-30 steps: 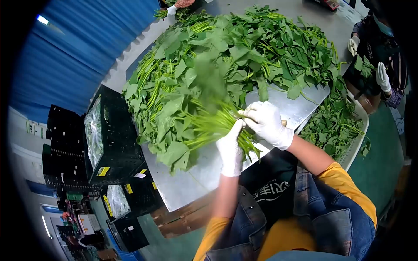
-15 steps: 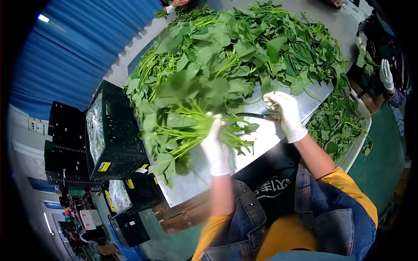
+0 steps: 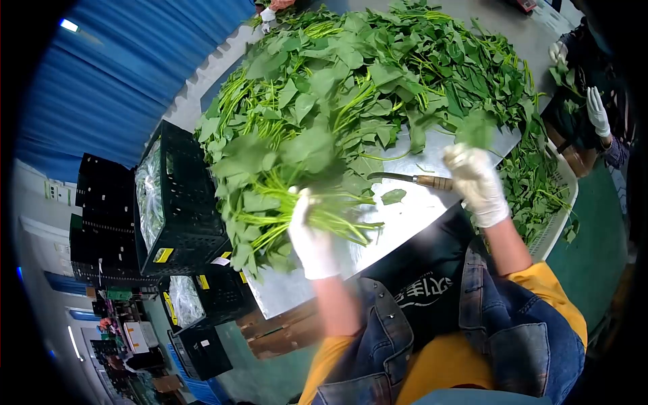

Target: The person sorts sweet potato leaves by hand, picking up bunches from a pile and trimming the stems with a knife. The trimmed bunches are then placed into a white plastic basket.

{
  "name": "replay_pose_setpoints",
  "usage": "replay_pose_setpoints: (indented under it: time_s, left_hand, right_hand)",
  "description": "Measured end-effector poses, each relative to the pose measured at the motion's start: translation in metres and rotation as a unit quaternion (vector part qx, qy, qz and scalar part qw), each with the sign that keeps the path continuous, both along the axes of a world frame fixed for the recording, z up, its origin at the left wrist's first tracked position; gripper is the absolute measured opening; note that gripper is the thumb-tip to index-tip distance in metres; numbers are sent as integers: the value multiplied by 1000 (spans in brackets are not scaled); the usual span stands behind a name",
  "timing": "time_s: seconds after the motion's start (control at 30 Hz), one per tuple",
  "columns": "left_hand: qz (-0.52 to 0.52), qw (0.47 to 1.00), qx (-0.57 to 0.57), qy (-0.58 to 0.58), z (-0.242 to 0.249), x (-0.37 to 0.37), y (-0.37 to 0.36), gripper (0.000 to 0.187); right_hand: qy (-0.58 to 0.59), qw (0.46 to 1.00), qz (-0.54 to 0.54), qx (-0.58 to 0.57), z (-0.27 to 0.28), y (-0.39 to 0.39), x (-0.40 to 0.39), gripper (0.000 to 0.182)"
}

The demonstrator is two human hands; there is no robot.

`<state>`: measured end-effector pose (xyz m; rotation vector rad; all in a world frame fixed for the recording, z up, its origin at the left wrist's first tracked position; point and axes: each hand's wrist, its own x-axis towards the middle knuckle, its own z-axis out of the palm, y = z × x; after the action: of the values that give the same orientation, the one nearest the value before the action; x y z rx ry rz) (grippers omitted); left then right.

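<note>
Stems filled the left hand (image 3: 312,239) as I watched from afar: its fingers were wrapped round a bunch of greens (image 3: 266,196), the thumb side uppermost. The bunch was over the near edge of the metal table (image 3: 405,219), its leaves fanned away from the body and its bare ends pointing toward the person's right. I judged that gripping it by the stems kept the leaves from being crushed and the ends in reach of the other hand.

The right hand (image 3: 478,185) was above the table, blurred; its fingers looked curled in, with a leaf (image 3: 476,127) just beyond them. Whether they pinched that leaf, I could not tell.

Beside this hand lay a knife (image 3: 432,181), wooden handle toward it and curved blade toward the bunch, presumably so it could be picked up easily. I could not make out whether hand and handle touched. A loose leaf (image 3: 393,196) lay near the blade.

Beyond both hands spread a big heap of greens (image 3: 378,74), probably pushed back to leave working room. A white basket (image 3: 569,196) of greens stood at the person's right, within easy reach, I reckoned.
</note>
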<state>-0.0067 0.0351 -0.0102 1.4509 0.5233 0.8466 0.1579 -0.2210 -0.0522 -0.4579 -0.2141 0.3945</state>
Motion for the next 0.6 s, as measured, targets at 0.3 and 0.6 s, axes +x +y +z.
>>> replay_pose_setpoints:
  time_s: [0.3, 0.6]
  left_hand:
    - [-32, 889, -390, -236, 10, -19, 27, 22]
    - [55, 910, -375, -169, 15, -26, 3, 17]
  right_hand:
    - [91, 970, -108, -200, 34, -23, 19, 65]
    - [52, 921, 263, -282, 22, 203, 33, 55]
